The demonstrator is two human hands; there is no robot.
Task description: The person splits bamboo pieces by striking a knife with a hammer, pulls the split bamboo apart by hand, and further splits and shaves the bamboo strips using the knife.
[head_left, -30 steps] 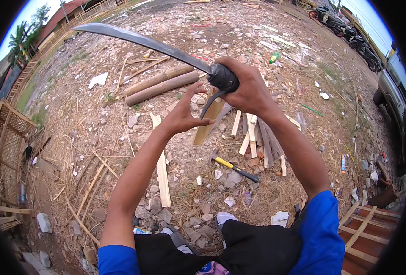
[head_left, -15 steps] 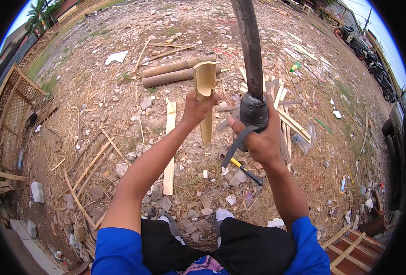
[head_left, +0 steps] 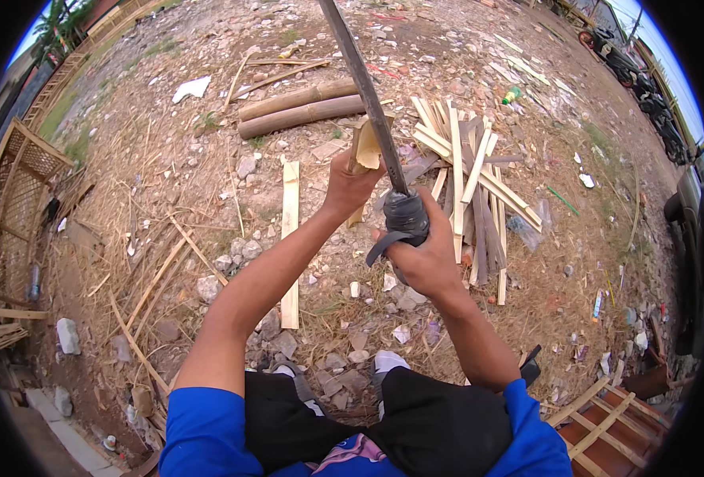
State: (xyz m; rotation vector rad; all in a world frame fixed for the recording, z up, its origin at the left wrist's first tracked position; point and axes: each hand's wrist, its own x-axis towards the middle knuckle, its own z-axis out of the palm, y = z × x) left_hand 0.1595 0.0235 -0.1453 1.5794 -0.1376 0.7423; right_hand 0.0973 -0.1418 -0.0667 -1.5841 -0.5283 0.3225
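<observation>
My left hand (head_left: 352, 188) is closed around a split bamboo piece (head_left: 367, 156), whose pale hollow inside faces up and right. In my right hand (head_left: 430, 260) is a machete, gripped by its black-wrapped handle (head_left: 406, 216); a loose strap hangs by my thumb. The long dark machete blade (head_left: 358, 70) slants up and to the left. It crosses in front of the bamboo's right edge; whether it touches the bamboo I cannot tell. Both hands are held above the ground, in front of my knees, and the lower part of the bamboo is mostly hidden.
To the right lies a pile of split bamboo strips (head_left: 479, 183). Beyond my hands are two bamboo poles (head_left: 300, 113). One flat strip (head_left: 290, 246) lies left of centre on the stony ground. A woven panel (head_left: 18, 207) stands far left, a wooden lattice (head_left: 606, 429) lower right.
The machete has swung left and its blade now overlaps the bamboo. My right hand has moved left, closer to my left hand. The bamboo has turned and shifted slightly right.
</observation>
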